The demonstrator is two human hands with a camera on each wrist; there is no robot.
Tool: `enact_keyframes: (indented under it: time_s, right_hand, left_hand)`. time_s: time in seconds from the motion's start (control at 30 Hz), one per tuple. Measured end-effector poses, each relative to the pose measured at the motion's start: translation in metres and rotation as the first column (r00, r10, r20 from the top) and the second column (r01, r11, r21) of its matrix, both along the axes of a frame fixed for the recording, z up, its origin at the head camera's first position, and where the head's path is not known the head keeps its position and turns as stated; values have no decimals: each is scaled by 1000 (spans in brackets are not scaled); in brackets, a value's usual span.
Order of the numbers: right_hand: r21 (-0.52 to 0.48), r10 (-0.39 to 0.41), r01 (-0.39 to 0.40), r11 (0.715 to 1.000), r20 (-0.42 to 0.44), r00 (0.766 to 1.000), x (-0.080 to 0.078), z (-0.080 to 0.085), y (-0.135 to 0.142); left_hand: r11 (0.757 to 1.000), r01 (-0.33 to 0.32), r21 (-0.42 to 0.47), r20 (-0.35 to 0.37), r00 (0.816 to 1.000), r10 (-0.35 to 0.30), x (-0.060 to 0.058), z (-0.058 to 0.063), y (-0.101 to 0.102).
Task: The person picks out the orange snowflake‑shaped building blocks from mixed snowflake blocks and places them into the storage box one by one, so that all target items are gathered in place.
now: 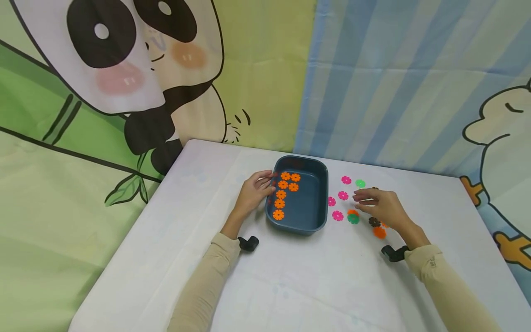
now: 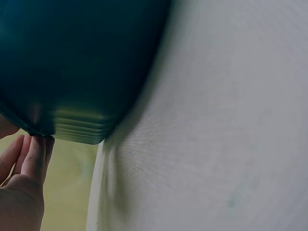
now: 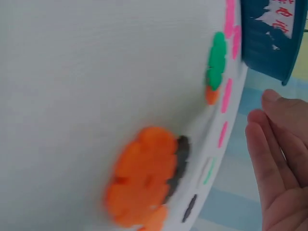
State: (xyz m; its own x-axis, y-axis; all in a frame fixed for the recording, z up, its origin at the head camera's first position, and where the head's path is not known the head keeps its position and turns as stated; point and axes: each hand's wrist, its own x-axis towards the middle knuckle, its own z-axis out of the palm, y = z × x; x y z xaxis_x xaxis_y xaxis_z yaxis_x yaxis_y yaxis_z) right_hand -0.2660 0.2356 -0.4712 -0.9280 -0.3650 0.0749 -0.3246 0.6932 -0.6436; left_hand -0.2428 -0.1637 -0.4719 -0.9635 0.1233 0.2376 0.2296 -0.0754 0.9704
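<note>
Fingertips of my left hand (image 1: 254, 191) rest at the left rim of a dark blue plastic bin (image 1: 307, 228); the left wrist view shows them against the bin's edge. Several orange snowflake discs (image 1: 280, 194) lie along the left side of its floor, mostly in a column. Over the loose discs to the right hovers my right hand (image 1: 383, 207), thumb and fingers apart, nothing between them. Beneath and beside it are a green disc (image 1: 353, 218) overlapping an orange one, a dark brown disc (image 1: 374, 222) and another orange disc (image 1: 379, 232).
Several pink discs (image 1: 343, 195) are scattered between the bin and my right hand. A light green disc (image 1: 360, 183) lies farther back. The white-covered table (image 1: 315, 281) meets a printed cloth backdrop (image 1: 265, 74) behind the bin.
</note>
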Motion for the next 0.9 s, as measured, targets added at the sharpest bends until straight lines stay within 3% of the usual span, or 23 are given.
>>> enact_keyframes:
  time_s: [0.27, 0.6, 0.9]
  right_hand:
    - [21, 88, -91, 996, 91, 992, 1, -18, 12]
    - [123, 202, -205, 971, 41, 979, -4, -15, 11]
    - [128, 179, -185, 974, 51, 982, -4, -19, 11]
  left_hand:
    - [1000, -2, 9, 27, 1000, 2, -1, -1, -1]
    - [1000, 0, 22, 36, 999, 0, -1, 0, -1]
    - [999, 9, 32, 34, 999, -10, -2, -1, -1]
